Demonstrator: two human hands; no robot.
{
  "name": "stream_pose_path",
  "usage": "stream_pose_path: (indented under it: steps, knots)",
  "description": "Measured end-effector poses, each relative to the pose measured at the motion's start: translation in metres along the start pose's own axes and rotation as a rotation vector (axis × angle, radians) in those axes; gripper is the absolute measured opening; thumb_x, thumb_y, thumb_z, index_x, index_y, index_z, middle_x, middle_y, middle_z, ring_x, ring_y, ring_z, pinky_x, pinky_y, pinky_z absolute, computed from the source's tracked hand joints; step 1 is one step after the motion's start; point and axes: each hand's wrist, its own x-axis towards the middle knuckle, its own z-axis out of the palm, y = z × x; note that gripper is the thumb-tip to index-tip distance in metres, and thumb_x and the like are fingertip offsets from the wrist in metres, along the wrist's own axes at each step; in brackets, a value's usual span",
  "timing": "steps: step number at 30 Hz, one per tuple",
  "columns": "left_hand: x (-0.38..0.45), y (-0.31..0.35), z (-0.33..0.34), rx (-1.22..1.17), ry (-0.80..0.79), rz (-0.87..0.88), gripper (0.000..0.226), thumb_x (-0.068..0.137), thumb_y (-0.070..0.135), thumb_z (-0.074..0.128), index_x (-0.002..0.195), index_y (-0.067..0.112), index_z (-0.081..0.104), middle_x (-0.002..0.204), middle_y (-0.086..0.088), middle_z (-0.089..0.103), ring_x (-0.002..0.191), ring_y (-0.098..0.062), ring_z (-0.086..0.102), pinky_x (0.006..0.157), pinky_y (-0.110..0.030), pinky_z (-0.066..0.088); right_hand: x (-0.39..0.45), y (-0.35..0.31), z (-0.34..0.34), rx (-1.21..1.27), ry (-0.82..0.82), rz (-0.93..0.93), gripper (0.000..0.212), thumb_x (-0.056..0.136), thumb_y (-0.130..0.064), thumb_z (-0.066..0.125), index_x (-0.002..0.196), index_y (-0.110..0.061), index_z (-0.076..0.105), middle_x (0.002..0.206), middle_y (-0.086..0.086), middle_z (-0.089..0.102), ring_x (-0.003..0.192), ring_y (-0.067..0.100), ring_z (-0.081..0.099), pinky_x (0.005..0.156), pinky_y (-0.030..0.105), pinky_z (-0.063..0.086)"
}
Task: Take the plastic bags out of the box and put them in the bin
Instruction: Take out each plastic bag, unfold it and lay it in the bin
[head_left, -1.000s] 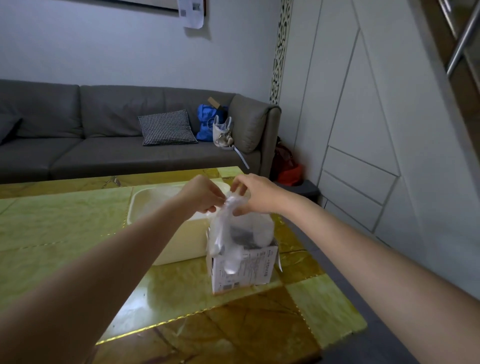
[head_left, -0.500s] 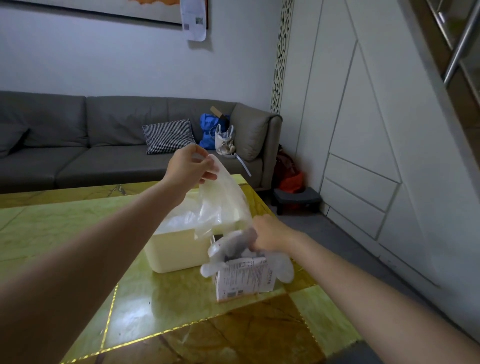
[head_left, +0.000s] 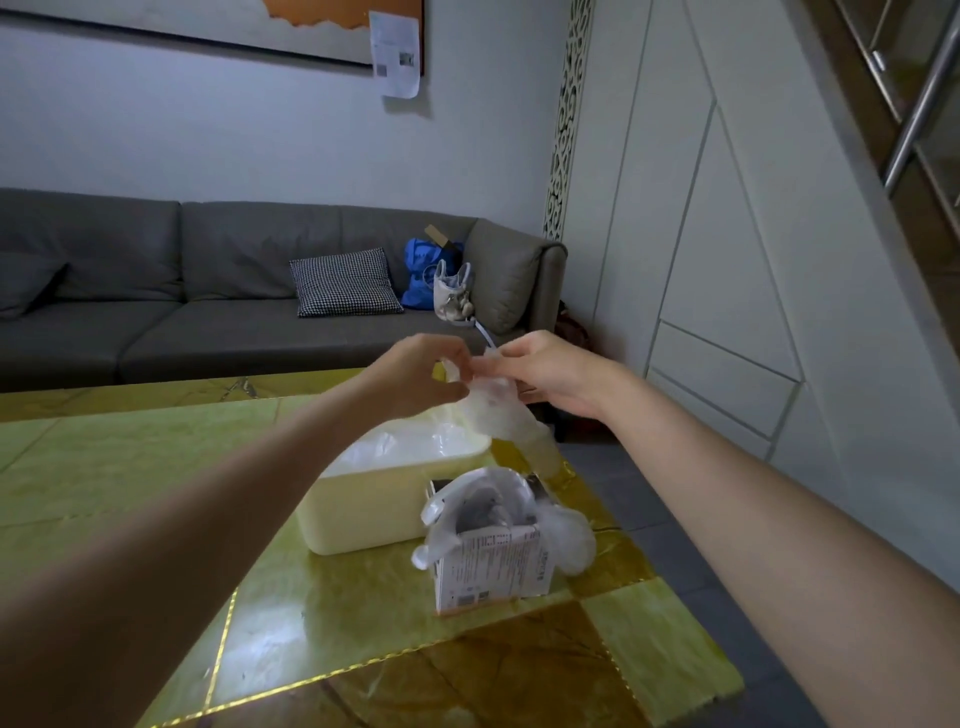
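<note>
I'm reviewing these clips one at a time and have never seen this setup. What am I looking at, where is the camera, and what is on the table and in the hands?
There is no machine: a person wears a wide-angle camera on the head, looking forward and down along both bare forearms. The left hand and right hand are raised above the table, and both pinch the top of a thin clear plastic bag that hangs between them. On the green stone-patterned table stand a cream bin with plastic already inside, and in front of it a small printed cardboard box with more bags bulging out of its top. A grey sofa stands behind.
</note>
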Motion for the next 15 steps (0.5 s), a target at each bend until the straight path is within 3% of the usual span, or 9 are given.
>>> stream_pose_path:
  steps: [3, 7, 10, 13, 15]
  knots:
    - [-0.005, -0.010, 0.004, -0.196, 0.061, -0.129, 0.019, 0.081, 0.011, 0.068, 0.091, 0.015, 0.053, 0.091, 0.004, 0.056, 0.091, -0.016, 0.055, 0.080, -0.026, 0.046, 0.002, -0.001, 0.001, 0.175, 0.119, -0.060, 0.012, 0.083, -0.015, 0.070, 0.079, -0.007, 0.062, 0.068, 0.004, 0.057, 0.065, 0.014, 0.053, 0.076, 0.035, 0.042]
    - [-0.017, -0.019, 0.005, -0.631, -0.094, -0.344, 0.042, 0.078, 0.018, 0.071, 0.115, 0.014, 0.051, 0.106, -0.002, 0.064, 0.100, -0.015, 0.059, 0.080, -0.024, 0.046, 0.001, -0.009, -0.004, 0.420, 0.166, -0.162, 0.010, 0.088, -0.013, 0.064, 0.078, -0.013, 0.059, 0.071, 0.000, 0.055, 0.066, 0.011, 0.052, 0.069, 0.028, 0.045]
    - [-0.021, -0.025, 0.003, -0.682, -0.040, -0.331, 0.014, 0.081, 0.017, 0.068, 0.094, 0.013, 0.068, 0.085, 0.006, 0.071, 0.084, -0.010, 0.060, 0.075, -0.024, 0.043, 0.001, -0.009, -0.005, 0.499, 0.229, -0.182, 0.011, 0.089, -0.012, 0.062, 0.079, -0.013, 0.059, 0.078, 0.003, 0.059, 0.071, 0.013, 0.056, 0.070, 0.027, 0.049]
    - [-0.023, -0.036, -0.008, -0.677, 0.090, -0.365, 0.016, 0.083, 0.016, 0.065, 0.095, 0.005, 0.068, 0.078, -0.001, 0.064, 0.064, -0.007, 0.057, 0.057, -0.018, 0.044, 0.005, 0.000, -0.010, 0.453, 0.421, -0.143, 0.011, 0.088, -0.019, 0.065, 0.080, -0.017, 0.058, 0.088, 0.002, 0.060, 0.087, 0.017, 0.057, 0.074, 0.027, 0.046]
    - [-0.024, -0.041, -0.020, -0.640, 0.100, -0.364, 0.012, 0.085, 0.014, 0.062, 0.095, 0.007, 0.066, 0.080, -0.003, 0.064, 0.056, -0.001, 0.058, 0.053, -0.013, 0.047, 0.006, 0.002, -0.012, 0.355, 0.448, -0.116, 0.017, 0.084, -0.029, 0.069, 0.093, -0.019, 0.058, 0.103, 0.000, 0.059, 0.102, 0.017, 0.054, 0.078, 0.026, 0.043]
